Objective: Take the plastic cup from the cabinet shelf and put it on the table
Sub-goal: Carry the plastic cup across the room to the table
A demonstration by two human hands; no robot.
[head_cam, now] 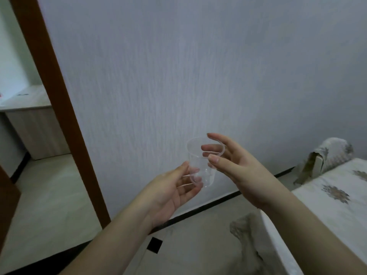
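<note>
A clear plastic cup (pixel 198 155) is held upright in the air in front of a grey wall. My left hand (pixel 174 191) grips its lower part from the left, thumb on the near side and fingers around the base. My right hand (pixel 234 165) is at the cup's rim from the right, fingers spread; its fingertips overlap the rim, and I cannot tell how firmly they touch. No cabinet shelf is in view.
A brown door frame (pixel 59 108) runs down the left, with a light wood counter (pixel 29 102) beyond it. A bed with a patterned white cover (pixel 337 205) stands at the right. Pale tiled floor (pixel 49 205) lies below.
</note>
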